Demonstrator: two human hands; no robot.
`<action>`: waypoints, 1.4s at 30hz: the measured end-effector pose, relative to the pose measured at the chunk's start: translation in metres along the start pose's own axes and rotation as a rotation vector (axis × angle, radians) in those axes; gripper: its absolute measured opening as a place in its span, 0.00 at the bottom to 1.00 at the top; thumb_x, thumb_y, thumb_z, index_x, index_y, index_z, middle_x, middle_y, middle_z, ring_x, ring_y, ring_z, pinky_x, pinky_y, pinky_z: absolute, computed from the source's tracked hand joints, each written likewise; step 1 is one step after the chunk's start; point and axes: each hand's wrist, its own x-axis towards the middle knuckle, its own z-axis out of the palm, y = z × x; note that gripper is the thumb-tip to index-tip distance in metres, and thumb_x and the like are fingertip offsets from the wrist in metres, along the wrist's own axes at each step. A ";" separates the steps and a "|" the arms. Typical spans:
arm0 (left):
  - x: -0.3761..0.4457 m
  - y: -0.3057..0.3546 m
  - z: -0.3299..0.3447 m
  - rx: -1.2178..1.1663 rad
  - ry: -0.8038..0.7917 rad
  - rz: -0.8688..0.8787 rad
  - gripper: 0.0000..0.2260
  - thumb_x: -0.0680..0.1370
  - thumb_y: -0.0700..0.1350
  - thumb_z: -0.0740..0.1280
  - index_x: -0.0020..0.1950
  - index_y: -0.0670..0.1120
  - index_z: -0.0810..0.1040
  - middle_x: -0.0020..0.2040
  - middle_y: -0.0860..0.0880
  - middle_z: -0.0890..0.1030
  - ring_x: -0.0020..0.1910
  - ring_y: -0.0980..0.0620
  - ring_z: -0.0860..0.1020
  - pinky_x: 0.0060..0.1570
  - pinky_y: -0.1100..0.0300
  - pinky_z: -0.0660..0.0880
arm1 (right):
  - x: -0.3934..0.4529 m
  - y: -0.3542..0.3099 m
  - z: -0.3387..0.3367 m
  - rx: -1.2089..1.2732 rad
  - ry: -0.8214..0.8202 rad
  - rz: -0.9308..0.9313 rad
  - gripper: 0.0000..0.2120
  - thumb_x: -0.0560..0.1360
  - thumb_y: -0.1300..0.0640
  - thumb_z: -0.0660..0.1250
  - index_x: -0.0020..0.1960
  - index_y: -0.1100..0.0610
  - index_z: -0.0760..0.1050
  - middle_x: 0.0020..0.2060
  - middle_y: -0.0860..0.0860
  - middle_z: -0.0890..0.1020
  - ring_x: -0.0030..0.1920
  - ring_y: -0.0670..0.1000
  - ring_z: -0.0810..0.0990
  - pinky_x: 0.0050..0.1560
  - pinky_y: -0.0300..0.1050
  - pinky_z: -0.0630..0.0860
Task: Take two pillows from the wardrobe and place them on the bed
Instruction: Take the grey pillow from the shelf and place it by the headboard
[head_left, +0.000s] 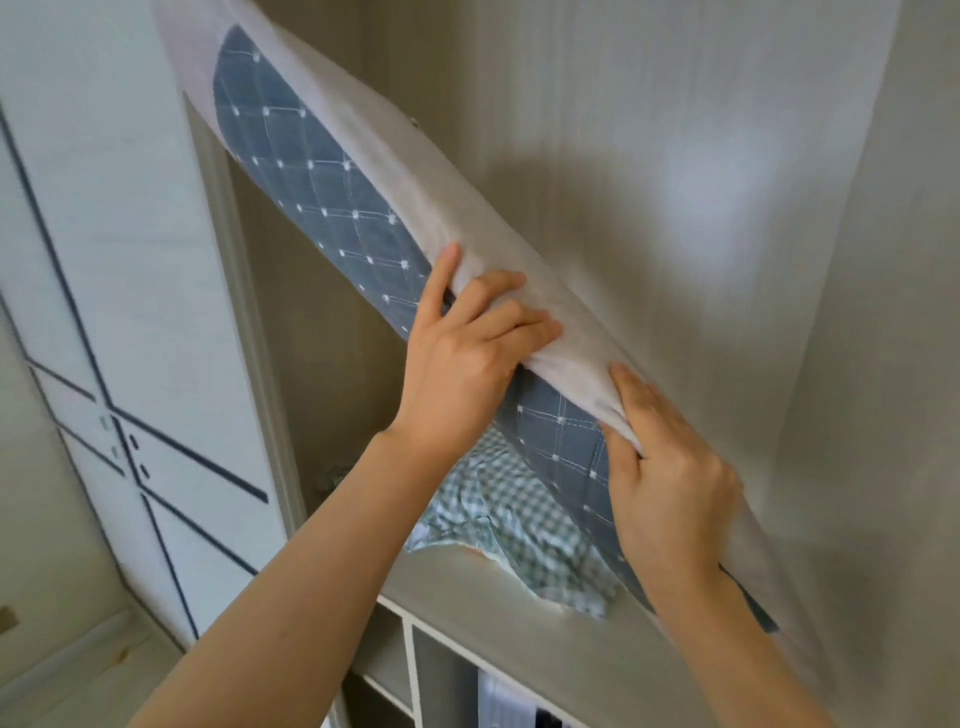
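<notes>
Hands clamp one pillow (311, 192) edge: left hand (462, 353) and right hand (670, 478) pinching its white border, long axis running up-left from the grip, above the wardrobe shelf (467, 597).

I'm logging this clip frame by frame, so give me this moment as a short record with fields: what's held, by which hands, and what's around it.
held item: blue quilted pillow with white edge, tilted
left hand: gripping the white edge
right hand: gripping the white edge, lower down
place: open wardrobe, above its shelf
beneath pillow: green checked fabric on the shelf
left side: white wardrobe door with dark lines
bed: not in view
</notes>
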 end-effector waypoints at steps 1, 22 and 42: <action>0.001 0.009 -0.011 0.018 -0.010 0.000 0.09 0.76 0.35 0.72 0.50 0.47 0.87 0.45 0.52 0.86 0.56 0.45 0.82 0.70 0.37 0.62 | -0.004 0.000 -0.009 0.016 0.000 -0.007 0.16 0.73 0.61 0.67 0.61 0.56 0.79 0.53 0.56 0.84 0.49 0.58 0.85 0.40 0.51 0.80; -0.068 0.116 -0.174 0.275 -0.298 -0.189 0.08 0.79 0.39 0.69 0.48 0.49 0.87 0.45 0.53 0.86 0.56 0.51 0.77 0.68 0.46 0.54 | -0.107 -0.030 -0.069 0.477 -0.189 -0.128 0.14 0.78 0.58 0.66 0.63 0.59 0.77 0.39 0.53 0.85 0.36 0.38 0.71 0.41 0.30 0.68; -0.242 0.024 -0.286 0.581 -0.500 -0.803 0.04 0.74 0.42 0.74 0.46 0.49 0.87 0.40 0.53 0.83 0.45 0.47 0.80 0.55 0.45 0.59 | -0.154 -0.190 0.064 0.810 -0.748 -0.430 0.13 0.73 0.49 0.70 0.53 0.55 0.83 0.41 0.48 0.86 0.37 0.46 0.84 0.35 0.37 0.76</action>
